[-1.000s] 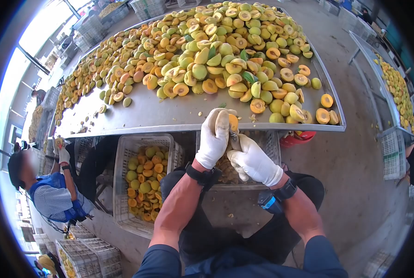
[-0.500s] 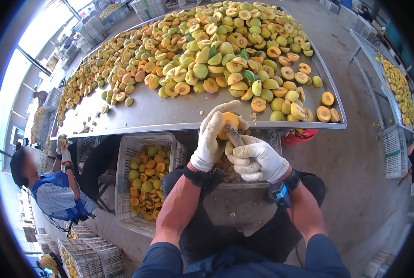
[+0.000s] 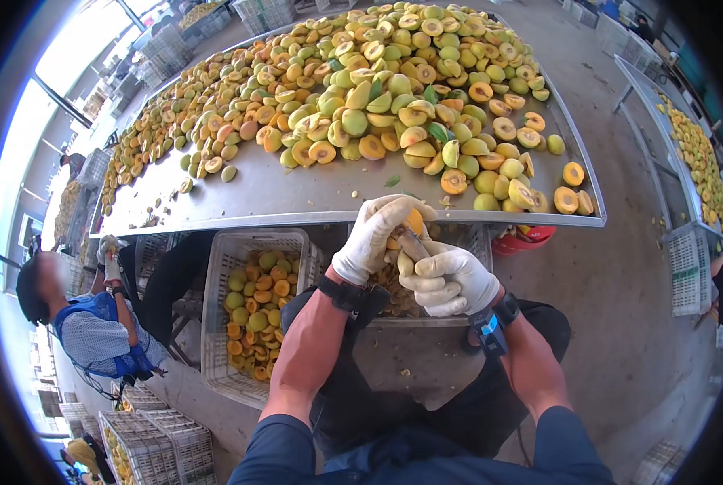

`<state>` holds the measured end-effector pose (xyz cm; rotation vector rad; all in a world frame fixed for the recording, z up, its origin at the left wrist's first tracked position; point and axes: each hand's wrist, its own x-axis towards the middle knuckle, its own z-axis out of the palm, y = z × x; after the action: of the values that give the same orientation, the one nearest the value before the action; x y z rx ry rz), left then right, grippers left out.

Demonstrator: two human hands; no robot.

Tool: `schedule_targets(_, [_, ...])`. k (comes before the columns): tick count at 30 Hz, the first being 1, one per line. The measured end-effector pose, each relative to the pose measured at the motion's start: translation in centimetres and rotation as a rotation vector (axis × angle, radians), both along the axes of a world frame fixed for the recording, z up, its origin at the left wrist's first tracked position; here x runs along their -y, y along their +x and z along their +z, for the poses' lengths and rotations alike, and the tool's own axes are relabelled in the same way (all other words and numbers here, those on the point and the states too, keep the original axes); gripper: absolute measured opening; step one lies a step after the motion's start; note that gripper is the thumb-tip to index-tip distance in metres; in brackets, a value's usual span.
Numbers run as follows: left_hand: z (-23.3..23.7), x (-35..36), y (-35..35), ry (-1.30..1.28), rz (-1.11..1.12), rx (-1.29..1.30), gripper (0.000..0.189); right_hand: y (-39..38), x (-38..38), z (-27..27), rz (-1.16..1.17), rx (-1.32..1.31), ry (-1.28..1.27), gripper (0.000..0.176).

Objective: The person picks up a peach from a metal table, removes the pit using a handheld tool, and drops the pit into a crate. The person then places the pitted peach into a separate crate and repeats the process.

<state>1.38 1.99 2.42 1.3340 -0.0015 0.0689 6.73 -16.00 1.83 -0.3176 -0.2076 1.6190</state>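
Observation:
My left hand (image 3: 375, 241), in a white glove, is closed around a halved peach (image 3: 415, 221) just off the near edge of the metal table. Its fingers cover much of the orange flesh. My right hand (image 3: 452, 279), also gloved, grips a short, greyish-brown pitting tool (image 3: 412, 244). The tool's far end meets the fruit, though its tip is hidden. Beyond my hands, a large heap of halved peaches (image 3: 353, 123) lies on the table (image 3: 272, 194), several with pits showing. A loose green leaf (image 3: 392, 181) rests near the table's front edge.
A white crate (image 3: 213, 323) of peach halves stands left of my legs. Another crate (image 3: 426, 322) with scraps sits below my hands. A red container (image 3: 524, 241) is under the table. A co-worker (image 3: 103, 331) sits at left; a second table (image 3: 648, 113) stands right.
My left fingers have closed further over the peach half, and its cut face now shows less. A green leaf now lies on the table near my left hand.

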Motion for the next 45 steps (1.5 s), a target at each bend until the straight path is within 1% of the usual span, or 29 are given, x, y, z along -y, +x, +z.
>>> schedule_targets(1, [-0.3, -0.1, 0.0, 0.003, -0.005, -0.011, 0.066, 0.1, 0.0, -0.3, 0.014, -0.045, 0.033, 0.01])
schedule_targets(5, [-0.8, 0.2, 0.1, -0.016, 0.003, -0.073, 0.067, 0.1, 0.2, -0.9, -0.005, -0.047, 0.029, 0.011])
schedule_targets(9, [-1.0, 0.7, 0.2, -0.006, -0.001, -0.087, 0.07, 0.3, 0.5, -1.9, 0.041, -0.179, 0.097, 0.012])
schedule_targets(13, [-1.2, 0.6, 0.3, -0.036, -0.069, -0.095, 0.071, 0.1, 1.0, -2.3, 0.069, -0.291, 0.121, 0.015])
schedule_targets(15, [-1.9, 0.5, 0.5, -0.036, -0.109, -0.081, 0.07, 0.2, 1.0, -2.6, 0.069, -0.29, 0.146, 0.017])
schedule_targets(17, [-3.2, 0.7, 0.9, -0.497, -0.12, -0.23, 0.065, 0.3, 1.3, -2.5, 0.069, -0.289, 0.167, 0.019])
schedule_targets(18, [-3.7, 0.6, 1.1, -0.497, -0.122, -0.23, 0.065, 0.3, 1.5, -2.2, 0.059, -0.199, 0.186, 0.022])
schedule_targets(19, [-4.1, 0.5, 1.3, -0.529, -0.073, -0.281, 0.06, 0.4, 1.6, -1.7, 0.051, -0.111, 0.206, 0.025])
schedule_targets(20, [-4.6, 0.3, 1.4, -0.558, -0.023, -0.332, 0.054, 0.4, 1.9, -1.1, 0.05, -0.111, 0.208, 0.025])
schedule_targets(21, [-5.0, 0.5, 1.6, -0.557, -0.023, -0.334, 0.054, 0.6, 2.5, -0.3, -0.01, 0.012, 0.168, 0.028])
schedule_targets(22, [-5.4, 1.0, 1.9, -0.305, 0.135, -0.216, 0.05, 0.7, 3.0, 0.3, -0.07, 0.135, 0.125, 0.03])
schedule_targets(23, [-5.8, 1.3, 2.0, -0.052, 0.287, -0.095, 0.046, 0.9, 3.3, 0.8, -0.073, 0.133, 0.123, 0.03])
schedule_targets(24, [-5.4, 0.8, 1.5, 0.082, 0.252, -0.179, 0.036, 1.1, 3.5, 1.3, -0.141, 0.335, -0.033, 0.032])
schedule_targets(25, [-5.3, 1.0, 1.3, 0.08, 0.249, -0.181, 0.036, 1.3, 3.8, 1.6, -0.206, 0.536, -0.192, 0.035])
schedule_targets(26, [-5.3, 1.2, 1.0, 0.554, 0.343, -0.073, 0.034, 1.6, 3.9, 1.9, -0.217, 0.629, -0.301, 0.037])
schedule_targets(27, [-5.1, 1.5, 0.5, 1.028, 0.43, 0.042, 0.035, 1.6, 4.2, 2.0, -0.243, 0.661, -0.346, 0.036])
schedule_targets(28, [-4.8, 1.6, 0.2, 1.238, 0.449, 0.159, 0.046, 1.4, 4.4, 2.0, -0.263, 0.714, -0.36, 0.036])
schedule_targets(29, [-4.4, 1.5, -0.1, 1.248, 0.462, 0.144, 0.046, 1.3, 4.5, 2.0, -0.276, 0.767, -0.364, 0.036])
schedule_targets(31, [-2.8, 0.9, -1.3, 1.313, 0.496, 0.318, 0.054, 1.2, 4.7, 2.5, -0.292, 0.91, -0.447, 0.036])
schedule_targets(32, [-1.8, 0.2, -1.9, 1.355, 0.562, 0.291, 0.055, 1.0, 4.6, 3.1, -0.299, 0.974, -0.479, 0.036])
schedule_targets(33, [-0.7, -0.9, -2.7, 1.376, 0.603, 0.297, 0.05, 0.8, 4.4, 3.5, -0.303, 1.039, -0.508, 0.036])
schedule_targets(35, [2.6, -3.1, -5.6, 1.459, 0.62, 0.149, 0.042, 0.4, 4.1, 3.8, -0.338, 1.078, -0.535, 0.035])
schedule_targets(38, [4.8, -6.8, -11.4, 1.604, 0.69, -0.059, 0.038, 0.1, 3.4, 3.8, -0.319, 1.161, -0.522, 0.033])
schedule_targets(39, [4.8, -7.9, -13.6, 1.621, 0.689, -0.162, 0.037, 0.3, 3.3, 3.5, -0.287, 1.19, -0.509, 0.034])
schedule_targets(40, [3.3, -9.9, -17.8, 1.697, 0.661, -0.403, 0.035, -0.3, 2.9, 3.9, -0.265, 1.236, -0.495, 0.034])
schedule_targets(42, [1.6, -10.4, -22.2, 1.779, 0.649, -0.65, 0.043, -1.1, 2.9, 5.0, -0.272, 1.364, -0.509, 0.037])
schedule_targets(43, [1.2, -10.8, -23.7, 1.811, 0.563, -0.811, 0.046, -0.9, 3.1, 4.6, -0.261, 1.37, -0.451, 0.036])
schedule_targets(44, [1.5, -10.5, -24.1, 1.8, 0.559, -0.837, 0.046, -0.7, 3.4, 4.3, -0.225, 1.426, -0.451, 0.034])
schedule_targets(45, [1.5, -10.6, -24.1, 1.816, 0.565, -0.787, 0.043, -0.5, 3.6, 3.4, -0.316, 1.631, -0.346, 0.032])
